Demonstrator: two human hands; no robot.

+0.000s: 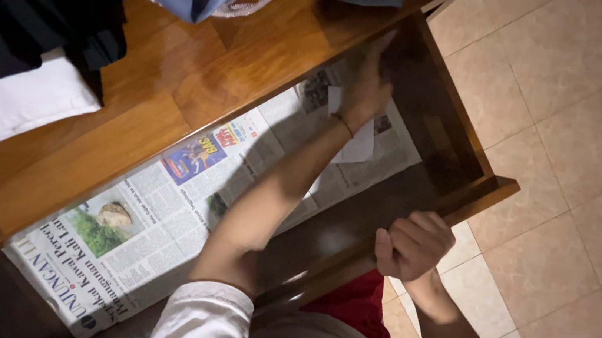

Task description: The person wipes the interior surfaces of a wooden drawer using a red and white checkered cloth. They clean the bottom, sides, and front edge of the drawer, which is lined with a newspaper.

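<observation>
Open wooden drawer (460, 145), lined with newspaper (162, 214): left hand (366, 79) reaches deep inside, fingers spread flat at the far corner, a white paper slip (359, 147) just below its wrist. Right hand (412, 242) has fingers clamped on the drawer's front edge. Folded clothes (40, 30) lie on the counter (177, 74) beyond the left fingers.

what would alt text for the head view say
Seen from above, a person's left hand reaches deep into an open wooden drawer lined with newspaper, while the right hand grips the drawer's front edge. Folded clothes lie on the wooden top above a tiled floor.
</observation>
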